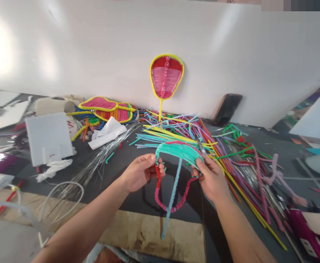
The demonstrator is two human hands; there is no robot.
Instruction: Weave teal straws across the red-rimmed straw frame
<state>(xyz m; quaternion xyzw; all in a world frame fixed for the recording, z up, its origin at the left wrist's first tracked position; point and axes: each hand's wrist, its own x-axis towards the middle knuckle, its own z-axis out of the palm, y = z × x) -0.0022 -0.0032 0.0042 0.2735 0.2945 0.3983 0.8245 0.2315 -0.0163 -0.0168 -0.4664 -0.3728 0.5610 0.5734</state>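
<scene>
Between my two hands is a pipe-cleaner fan frame (182,152), raised above the dark table. Its top is a filled turquoise band, edged with red at the upper rim. A twisted red loop forms the lower outline, and a light blue stem runs down the middle past it. My left hand (142,171) pinches the left end of the band, where the red strand meets it. At the right end, my right hand (210,175) grips the turquoise band between thumb and fingers. The fingertips behind the frame are partly hidden.
A finished pink and yellow fan (165,78) stands against the white board. Behind my hands lie loose pipe cleaners (173,126), scissors (201,146) and a phone (227,109). Silver wires (94,166), white paper (107,133) and a yellow-edged pink piece (101,103) lie left; a purple glue gun (306,233) lies right.
</scene>
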